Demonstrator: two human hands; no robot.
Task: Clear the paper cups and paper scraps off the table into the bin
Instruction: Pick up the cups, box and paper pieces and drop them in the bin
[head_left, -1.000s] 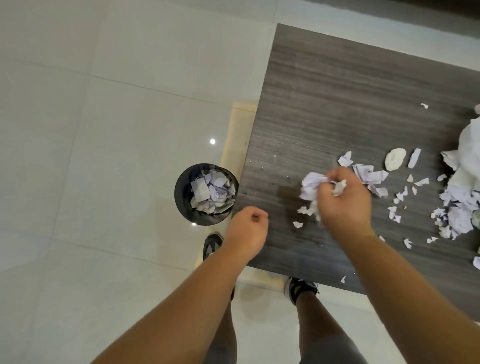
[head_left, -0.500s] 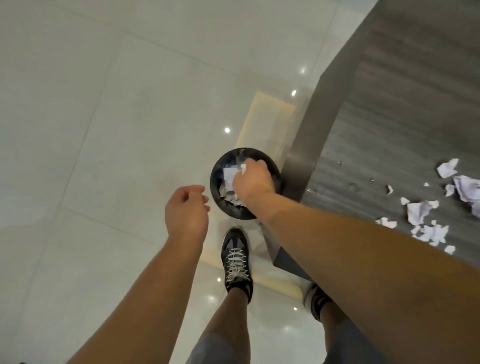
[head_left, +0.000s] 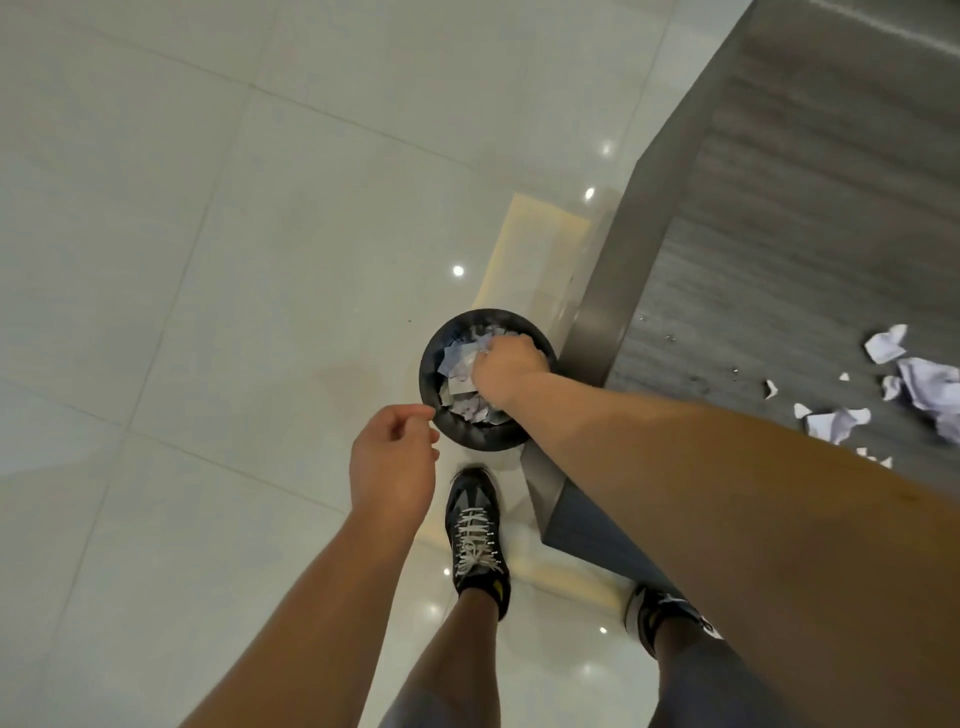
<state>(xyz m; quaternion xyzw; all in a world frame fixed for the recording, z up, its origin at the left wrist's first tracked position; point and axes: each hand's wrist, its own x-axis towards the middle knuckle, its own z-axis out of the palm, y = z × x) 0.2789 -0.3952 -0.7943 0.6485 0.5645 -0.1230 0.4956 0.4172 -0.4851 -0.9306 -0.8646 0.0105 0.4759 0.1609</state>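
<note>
Right hand (head_left: 501, 371) over bin (head_left: 434, 374), grasp indeterminate; left hand (head_left: 392, 460) loosely curled, empty; tabletop (head_left: 810, 291) scraps (head_left: 924, 384) judged light, crushable, best bunched.

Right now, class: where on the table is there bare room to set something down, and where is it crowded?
The table is bare from its far end down to the paper scraps, and along its left edge beside the bin. It is crowded at the right edge, where the scraps cluster.
</note>
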